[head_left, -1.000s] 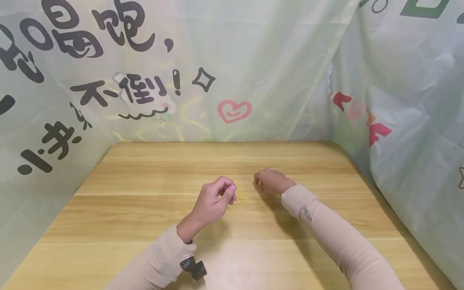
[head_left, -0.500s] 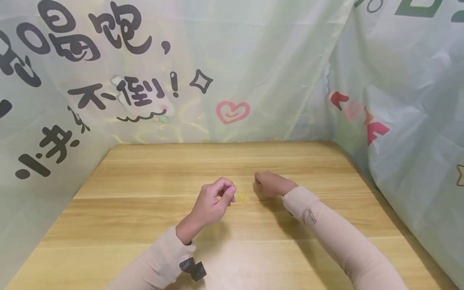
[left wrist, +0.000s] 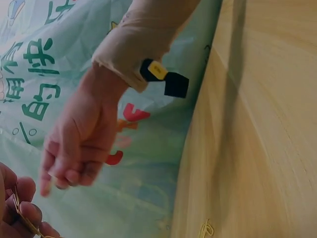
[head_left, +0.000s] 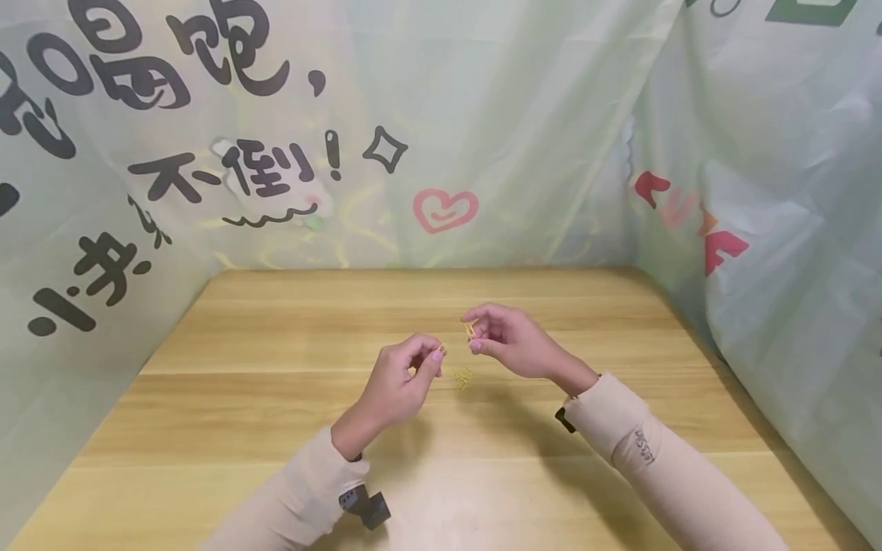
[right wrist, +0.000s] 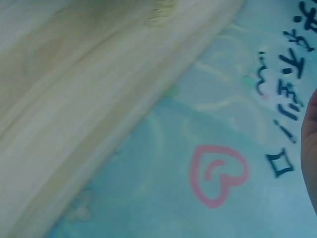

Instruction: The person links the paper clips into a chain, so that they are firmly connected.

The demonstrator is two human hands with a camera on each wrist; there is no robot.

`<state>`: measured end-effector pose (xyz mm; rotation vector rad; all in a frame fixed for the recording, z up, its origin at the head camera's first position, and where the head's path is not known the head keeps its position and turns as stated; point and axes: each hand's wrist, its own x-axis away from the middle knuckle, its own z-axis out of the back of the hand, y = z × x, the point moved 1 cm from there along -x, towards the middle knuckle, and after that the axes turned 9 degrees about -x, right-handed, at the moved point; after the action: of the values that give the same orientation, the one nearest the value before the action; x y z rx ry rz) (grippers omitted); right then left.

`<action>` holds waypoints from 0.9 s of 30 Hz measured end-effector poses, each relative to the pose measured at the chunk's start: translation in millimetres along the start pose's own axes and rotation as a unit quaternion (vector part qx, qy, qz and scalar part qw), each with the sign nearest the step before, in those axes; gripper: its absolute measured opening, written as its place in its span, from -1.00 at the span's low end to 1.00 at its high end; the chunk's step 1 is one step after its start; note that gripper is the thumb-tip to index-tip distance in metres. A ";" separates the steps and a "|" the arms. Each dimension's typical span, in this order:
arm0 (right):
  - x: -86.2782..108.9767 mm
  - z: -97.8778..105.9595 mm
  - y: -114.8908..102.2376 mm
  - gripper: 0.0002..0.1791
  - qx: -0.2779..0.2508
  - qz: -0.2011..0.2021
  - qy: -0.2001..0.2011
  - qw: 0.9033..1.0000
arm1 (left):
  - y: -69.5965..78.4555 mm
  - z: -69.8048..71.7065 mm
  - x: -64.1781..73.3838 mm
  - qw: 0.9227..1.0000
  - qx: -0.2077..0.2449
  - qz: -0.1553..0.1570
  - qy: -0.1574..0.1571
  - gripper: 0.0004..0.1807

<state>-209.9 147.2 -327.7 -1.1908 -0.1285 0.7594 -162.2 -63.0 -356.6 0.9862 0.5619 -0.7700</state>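
Observation:
Above the table my left hand point(head_left: 398, 385) pinches gold-yellow paper clips point(left wrist: 21, 210) between thumb and fingers; in the left wrist view they look linked in a short chain, partly hidden by the fingers. Facing it, my right hand point(head_left: 518, 343) holds a yellow paper clip point(head_left: 471, 330) upright at its fingertips, a small gap from the left hand. On the table below and between the hands lies a small pile of yellow paper clips point(head_left: 463, 378). The right wrist view catches only an edge of a hand at its right border.
The wooden table point(head_left: 276, 428) reaches back to a pale green printed curtain point(head_left: 537, 138), which also hangs along both sides. A small black camera point(head_left: 365, 506) sits on the left sleeve, and a dark strap piece point(head_left: 565, 419) shows at the right cuff.
My right hand, earlier low over the table to the right of the pile, has risen and turned toward the left hand with a paper clip showing at its fingertips. The left hand has barely moved.

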 end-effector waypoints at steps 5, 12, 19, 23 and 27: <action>7.0 -5.6 -20.3 -0.63 -0.006 0.036 -0.005 0.999 | 2.9 1.2 -2.3 1.000 0.003 -0.008 0.004 -0.92; 12.1 -11.6 -33.0 -0.66 -0.002 0.072 -0.013 0.997 | 5.8 0.1 -3.4 1.000 0.011 -0.021 0.008 -0.93; 13.4 -15.3 -35.7 -0.67 -0.005 0.099 -0.022 0.995 | 5.8 -1.4 -4.5 0.998 -0.002 -0.052 0.020 -0.90; 13.8 -16.5 -37.6 -0.66 -0.002 0.105 -0.026 0.994 | 6.0 -2.5 -5.4 0.997 -0.017 -0.065 0.032 -0.94; 13.4 -16.9 -37.4 -0.66 0.002 0.101 -0.028 0.994 | 6.4 -2.9 -5.9 0.996 -0.033 -0.078 0.042 -0.94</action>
<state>-174.5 136.0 -305.7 -1.1902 -0.0526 0.9714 -161.0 -56.4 -350.2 0.9252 0.7397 -0.8461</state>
